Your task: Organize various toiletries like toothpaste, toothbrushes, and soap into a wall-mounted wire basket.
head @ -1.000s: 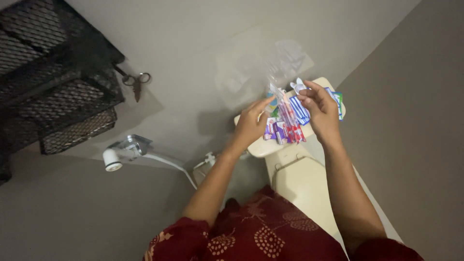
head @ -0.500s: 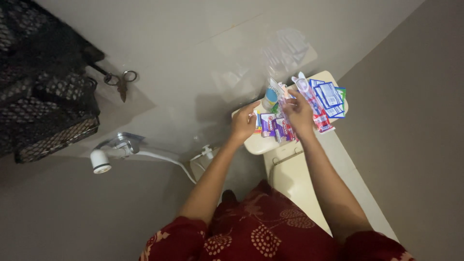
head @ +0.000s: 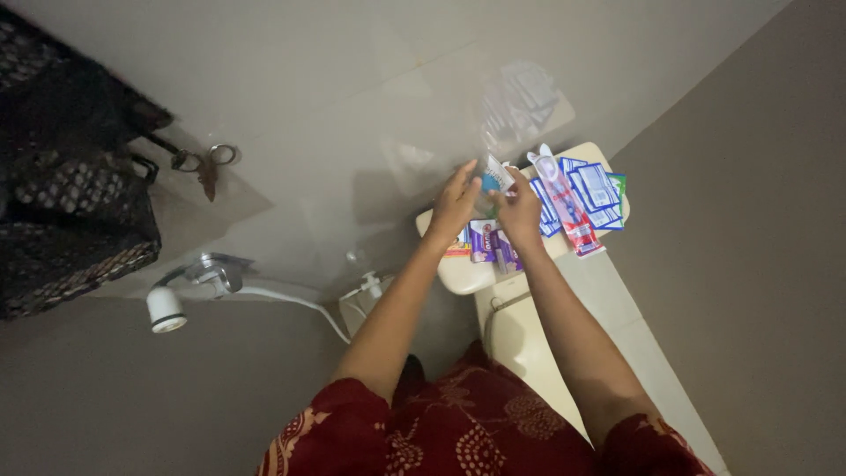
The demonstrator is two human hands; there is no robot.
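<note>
Head view: both hands, left (head: 454, 207) and right (head: 520, 210), pinch a small blue-white packet (head: 495, 174) above packets (head: 493, 240) spread on the cistern lid (head: 458, 275), lifting it clear.

Cistern lid (head: 458, 275) crowded: toothbrush pack (head: 564, 201), blue packets (head: 597, 189); wall close behind.

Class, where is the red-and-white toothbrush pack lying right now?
In the head view, the toothbrush pack lies on the toilet tank lid, just right of the right hand, overlapping the blue-and-white packets.
</note>
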